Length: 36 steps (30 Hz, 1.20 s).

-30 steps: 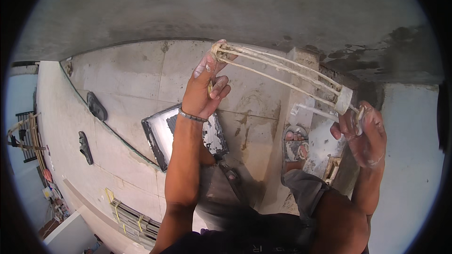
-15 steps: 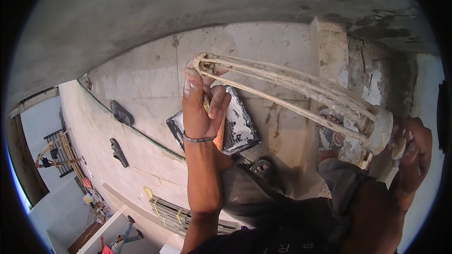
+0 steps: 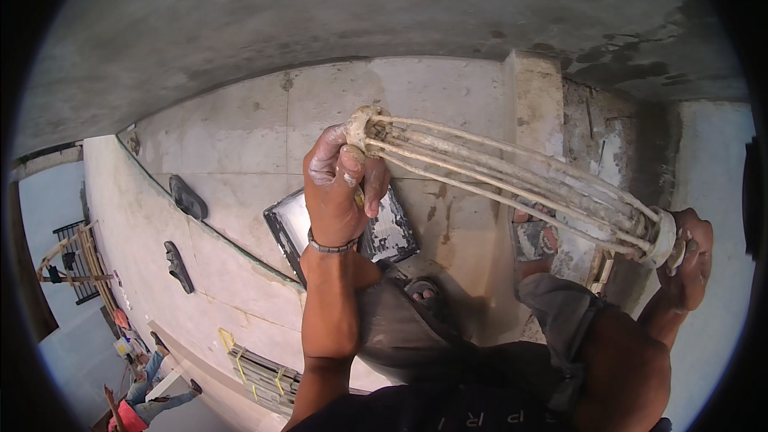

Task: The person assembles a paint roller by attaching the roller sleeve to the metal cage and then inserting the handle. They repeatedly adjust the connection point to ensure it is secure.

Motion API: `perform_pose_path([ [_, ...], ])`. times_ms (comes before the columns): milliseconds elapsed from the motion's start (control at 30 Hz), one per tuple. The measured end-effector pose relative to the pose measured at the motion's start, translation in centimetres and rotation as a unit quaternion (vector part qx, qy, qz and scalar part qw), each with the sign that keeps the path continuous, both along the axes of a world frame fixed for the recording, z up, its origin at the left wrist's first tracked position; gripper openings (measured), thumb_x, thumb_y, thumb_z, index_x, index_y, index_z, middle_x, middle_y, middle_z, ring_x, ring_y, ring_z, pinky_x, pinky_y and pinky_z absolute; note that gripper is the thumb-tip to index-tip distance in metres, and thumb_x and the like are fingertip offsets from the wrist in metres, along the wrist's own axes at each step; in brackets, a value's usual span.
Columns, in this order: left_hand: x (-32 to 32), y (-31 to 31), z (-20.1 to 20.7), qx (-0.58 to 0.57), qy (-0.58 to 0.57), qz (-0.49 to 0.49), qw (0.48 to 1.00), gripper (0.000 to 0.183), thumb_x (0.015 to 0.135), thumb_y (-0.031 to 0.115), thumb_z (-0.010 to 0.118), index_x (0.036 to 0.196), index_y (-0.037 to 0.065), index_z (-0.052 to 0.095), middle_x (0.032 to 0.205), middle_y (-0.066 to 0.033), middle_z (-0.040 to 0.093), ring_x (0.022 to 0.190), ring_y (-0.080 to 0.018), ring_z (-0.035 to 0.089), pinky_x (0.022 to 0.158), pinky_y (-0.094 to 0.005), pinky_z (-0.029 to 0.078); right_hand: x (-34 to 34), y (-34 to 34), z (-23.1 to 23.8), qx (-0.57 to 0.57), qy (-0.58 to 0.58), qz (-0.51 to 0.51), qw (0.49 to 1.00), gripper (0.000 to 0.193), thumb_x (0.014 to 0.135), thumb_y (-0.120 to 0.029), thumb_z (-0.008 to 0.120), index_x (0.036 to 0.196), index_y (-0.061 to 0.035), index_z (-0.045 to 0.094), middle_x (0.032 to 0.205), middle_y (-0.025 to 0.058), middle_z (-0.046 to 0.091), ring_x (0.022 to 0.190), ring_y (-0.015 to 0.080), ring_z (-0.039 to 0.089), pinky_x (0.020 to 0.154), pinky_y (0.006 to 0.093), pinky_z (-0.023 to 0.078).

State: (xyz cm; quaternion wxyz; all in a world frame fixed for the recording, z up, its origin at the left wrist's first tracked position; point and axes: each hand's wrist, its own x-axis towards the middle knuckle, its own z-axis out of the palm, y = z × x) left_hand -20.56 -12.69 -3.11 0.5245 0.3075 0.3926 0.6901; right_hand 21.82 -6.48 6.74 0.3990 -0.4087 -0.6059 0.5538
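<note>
Attire of the person: dark top (image 3: 480, 412) with pale lettering (image 3: 512, 418); dark grey legwear (image 3: 416, 324), creased; open-toed sandals (image 3: 534, 242); segmented dark bracelet (image 3: 330, 248), left wrist; whitish residue (image 3: 323, 170), left hand (image 3: 334, 202).

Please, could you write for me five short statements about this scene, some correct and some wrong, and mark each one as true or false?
1. The left hand and the right hand are at opposite ends of the rod cage. True.
2. The tray is round. False: the tray is rectangular.
3. A band circles the wrist of the left hand. True.
4. The loose sandals lie to the right of the tray. False: both loose sandals lie to its left.
5. Another person shows at the lower left. True.
</note>
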Motion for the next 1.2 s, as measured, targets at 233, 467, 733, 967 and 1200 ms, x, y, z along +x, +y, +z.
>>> perform_pose_path([
  [233, 1.1, 0.6, 0.3, -0.015, -0.031, -0.032, 0.999, 0.042, 0.097, 0.024, 0.079, 0.125, -0.001, 0.059, 0.073, -0.0017, 0.065, 0.042, -0.0064, 0.047, 0.044, -0.0229, 0.034, 0.7, 1.3, -0.4, 0.034, 0.031, 0.116, 0.992, 0.042, 0.095, -0.042, 0.067, 0.111, -0.0055, 0.054, 0.098, 0.0127, 0.055, 0.089, 0.0273, 0.058, 0.078, 0.0427, 0.049],
  [467, 1.7, 0.7, 0.5, -0.022, -0.01, -0.03, 0.999, 0.043, 0.097, 0.023, 0.079, 0.125, -0.002, 0.058, 0.077, -0.0024, 0.066, 0.045, -0.0055, 0.048, 0.046, -0.0217, 0.037, 0.1, 0.2, -0.2, 0.013, 0.026, 0.071, 0.997, 0.046, 0.091, -0.045, 0.071, 0.109, -0.007, 0.054, 0.097, 0.0135, 0.056, 0.087, 0.0274, 0.057, 0.074, 0.0412, 0.047],
  [733, 1.6, 0.9, 0.2, -0.005, 0.007, 0.002, 1.0, 0.054, 0.091, 0.021, 0.084, 0.128, -0.005, 0.055, 0.127, -0.0276, 0.068, 0.045, -0.0062, 0.052, 0.038, -0.0175, 0.041, -0.2, -0.3, 0.1, 0.079, -0.022, 0.014, 0.997, 0.052, 0.09, -0.052, 0.073, 0.108, -0.0063, 0.056, 0.098, 0.012, 0.057, 0.085, 0.0266, 0.057, 0.074, 0.0403, 0.045],
  [967, 2.3, 1.3, -0.3, -0.037, 0.009, -0.013, 0.999, 0.056, 0.09, 0.021, 0.085, 0.129, -0.007, 0.055, 0.129, -0.0303, 0.066, 0.046, -0.0072, 0.054, 0.038, -0.0176, 0.041, -1.4, -1.0, 0.7, 0.082, 0.0, -0.039, 0.996, 0.051, 0.086, -0.05, 0.078, 0.103, -0.0076, 0.055, 0.095, 0.0118, 0.058, 0.088, 0.0257, 0.058, 0.075, 0.0444, 0.053],
  [1200, 2.7, 1.4, -0.8, -0.006, 0.0, -0.012, 1.0, 0.044, 0.098, 0.024, 0.078, 0.125, -0.003, 0.056, 0.098, -0.0131, 0.072, 0.047, -0.0071, 0.052, 0.042, -0.0197, 0.041, -2.4, -1.6, -0.2, 0.168, 0.022, -0.119, 0.978, 0.048, 0.088, -0.05, 0.071, 0.098, -0.0063, 0.052, 0.093, 0.01, 0.052, 0.076, 0.0218, 0.046, 0.066, 0.0364, 0.042],
])
